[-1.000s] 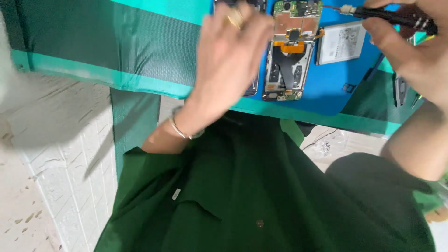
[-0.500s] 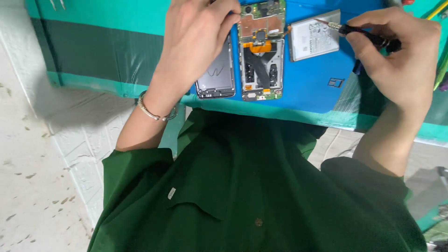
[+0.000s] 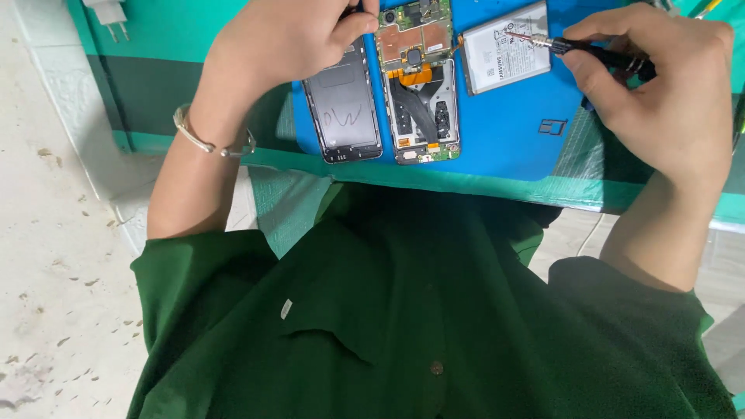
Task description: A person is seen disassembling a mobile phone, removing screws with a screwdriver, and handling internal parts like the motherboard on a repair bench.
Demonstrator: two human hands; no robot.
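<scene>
Surface (image 3: 194, 31) is a teal-green bench with a darker green band along its front edge; blue work mat (image 3: 512, 132) lies on it, reaching almost to the near edge. Opened phone body (image 3: 419, 85) sits on the mat, circuit board and orange flex exposed, its bottom end pointing at the near edge. Grey back cover (image 3: 343, 109) lies just beside it on the left, parallel, hanging partly off the mat's left edge. Silver battery (image 3: 503, 48) lies on the mat to the phone's right, tilted. Small frame-shaped part (image 3: 552, 126) lies alone on the mat nearer the front edge.

Left hand (image 3: 283, 43) is curled over the top end of the back cover, thumb next to the phone's top-left corner; grip looks closed but what it pinches is hidden, cannot tell. Metal bangle (image 3: 208, 140) on that wrist.

Right hand (image 3: 660, 85) grip is pressed around a black precision screwdriver (image 3: 590, 53), thumb and fingers pinching the handle; metal tip lies over the battery's upper part.

White charger plug (image 3: 109, 12) sits on the surface towards the far left corner. Floor (image 3: 54, 256) below is pale, speckled concrete with debris. Dark green shirt (image 3: 419, 326) fills the foreground.
</scene>
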